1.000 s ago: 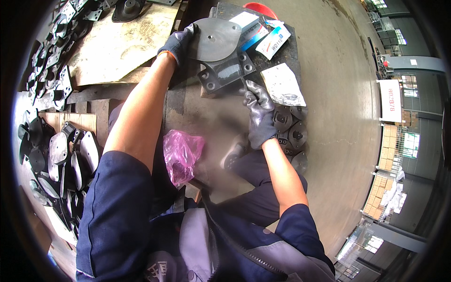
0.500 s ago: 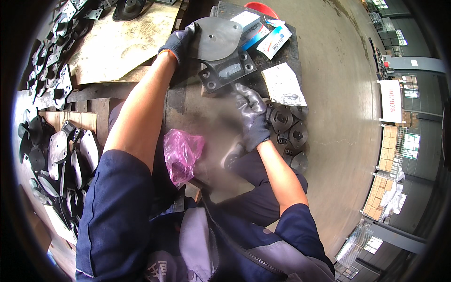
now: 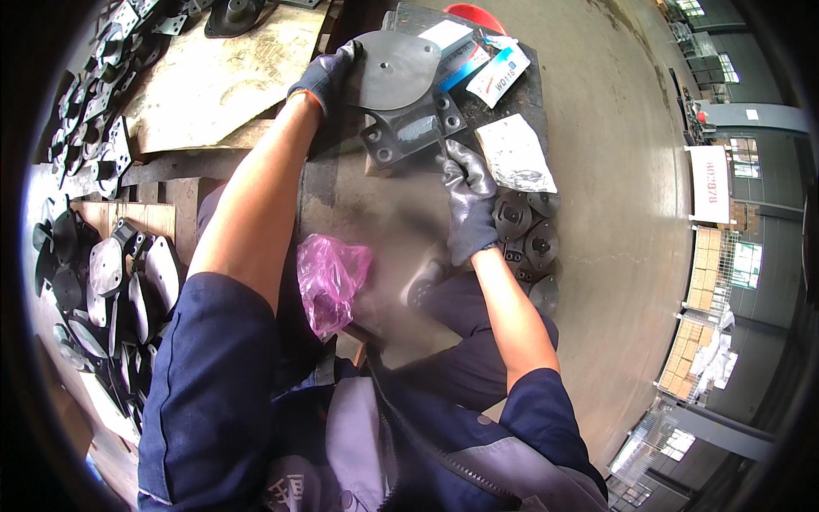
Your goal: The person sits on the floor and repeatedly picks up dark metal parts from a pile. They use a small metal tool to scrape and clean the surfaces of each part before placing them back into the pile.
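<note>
My left hand (image 3: 331, 75), in a dark work glove, grips the left edge of a grey metal bracket (image 3: 394, 72) with a broad rounded plate. Below the plate, the bracket's dark base shows bolt holes and a shiny patch along its middle. My right hand (image 3: 467, 192), gloved too, is closed with its fingertips just below the right end of that base. A thin dark thing seems to stick up from its fingers toward the shiny patch; its kind I cannot make out. A wrinkled white sheet (image 3: 514, 154) with dark smudges lies right of my right hand.
White-and-blue boxes (image 3: 499, 77) and a red bowl (image 3: 474, 14) stand at the bench's far end. Round metal parts (image 3: 541, 244) sit right of my right wrist. A pink plastic bag (image 3: 331, 286) lies near my lap. Several metal plates (image 3: 107, 269) are stacked at left.
My right hand has moved slightly up and to the right, its fingertips turning toward the bracket's base. The left hand and the bracket stay in place.
</note>
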### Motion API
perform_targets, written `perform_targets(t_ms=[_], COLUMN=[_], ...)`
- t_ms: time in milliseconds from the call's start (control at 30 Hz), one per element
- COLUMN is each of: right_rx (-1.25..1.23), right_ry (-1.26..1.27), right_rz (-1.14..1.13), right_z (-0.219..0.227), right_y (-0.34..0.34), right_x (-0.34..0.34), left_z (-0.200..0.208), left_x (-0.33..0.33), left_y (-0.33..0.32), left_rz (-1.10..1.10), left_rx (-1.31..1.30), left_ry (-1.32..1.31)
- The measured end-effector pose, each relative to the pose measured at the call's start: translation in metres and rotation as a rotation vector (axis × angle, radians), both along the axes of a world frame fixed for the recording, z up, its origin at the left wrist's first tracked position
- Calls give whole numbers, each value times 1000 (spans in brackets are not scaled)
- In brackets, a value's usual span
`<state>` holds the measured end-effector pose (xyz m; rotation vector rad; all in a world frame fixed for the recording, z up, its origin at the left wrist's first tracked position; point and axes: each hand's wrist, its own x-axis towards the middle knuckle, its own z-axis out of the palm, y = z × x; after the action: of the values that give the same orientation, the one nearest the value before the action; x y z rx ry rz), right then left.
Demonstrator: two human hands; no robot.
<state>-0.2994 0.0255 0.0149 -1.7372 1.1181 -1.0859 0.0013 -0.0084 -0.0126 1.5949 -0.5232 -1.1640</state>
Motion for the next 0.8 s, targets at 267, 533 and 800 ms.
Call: perform_targets(t_ms=[267,533,800], right_rx=[-158,-82,450], right_ry=[71,-4,-227], right_rz=[54,244,229], right_z=[16,13,41], right_y=[13,28,36], right_x=[8,12,16], left_z=[8,6,4], left_x=[-4,-5,-1], left_y=[4,3,2], left_rz=[29,18,-4], left_rx=[8,-40,-6], left_ry=[97,62,1])
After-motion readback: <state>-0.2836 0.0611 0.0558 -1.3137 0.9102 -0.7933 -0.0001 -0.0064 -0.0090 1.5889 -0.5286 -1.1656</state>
